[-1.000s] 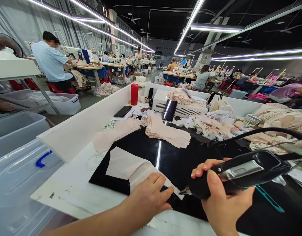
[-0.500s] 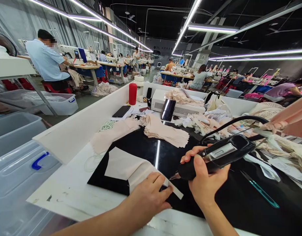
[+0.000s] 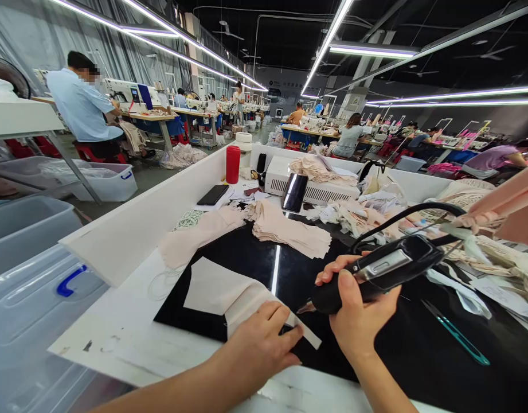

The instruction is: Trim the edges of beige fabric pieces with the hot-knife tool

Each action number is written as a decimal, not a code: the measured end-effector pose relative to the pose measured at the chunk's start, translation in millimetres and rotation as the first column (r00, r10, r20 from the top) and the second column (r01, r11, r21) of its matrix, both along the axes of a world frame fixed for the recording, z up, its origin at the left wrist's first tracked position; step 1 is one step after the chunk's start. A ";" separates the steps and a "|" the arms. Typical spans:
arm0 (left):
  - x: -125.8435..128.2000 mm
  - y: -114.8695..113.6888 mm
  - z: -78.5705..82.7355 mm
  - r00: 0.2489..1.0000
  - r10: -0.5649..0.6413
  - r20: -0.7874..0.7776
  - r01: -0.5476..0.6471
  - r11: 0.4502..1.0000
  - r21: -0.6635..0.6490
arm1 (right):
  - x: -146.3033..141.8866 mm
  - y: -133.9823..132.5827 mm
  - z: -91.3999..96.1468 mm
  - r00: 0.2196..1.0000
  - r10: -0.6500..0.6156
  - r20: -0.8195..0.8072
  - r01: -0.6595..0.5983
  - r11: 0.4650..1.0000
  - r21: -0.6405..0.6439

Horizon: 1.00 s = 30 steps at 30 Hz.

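My left hand (image 3: 264,338) lies over a pale beige fabric piece (image 3: 223,287), its curled fingers and thumb holding the narrow end against the black work surface (image 3: 298,287). A light strip of the piece sticks out past my fingertips. My right hand (image 3: 360,312) is wrapped round a corded black handheld tool with a pointed metal tip (image 3: 375,275). That tip is close to the fabric's edge, just right of my left fingers; whether it touches cannot be made out. Teal thread snips (image 3: 457,332) lie to the right of my right hand.
Stacked beige fabric pieces (image 3: 289,229) lie farther back. Behind them stand a phone (image 3: 295,192), a white vented box (image 3: 324,192) and a red cup (image 3: 233,164). A black cable (image 3: 401,215) arches from the tool. Fabric scraps (image 3: 367,215) heap at right; a white side wall (image 3: 160,212) borders the left.
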<state>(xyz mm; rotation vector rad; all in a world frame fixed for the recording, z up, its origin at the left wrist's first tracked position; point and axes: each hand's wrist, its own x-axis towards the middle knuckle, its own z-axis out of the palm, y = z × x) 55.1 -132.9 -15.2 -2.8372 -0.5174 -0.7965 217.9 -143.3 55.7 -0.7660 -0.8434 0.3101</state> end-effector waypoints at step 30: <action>-3.2 -4.0 -1.1 1.000 0.012 0.021 -0.012 1.000 -0.008 | -5.7 -1.7 0.6 0.999 0.039 0.019 -0.039 0.999 -0.007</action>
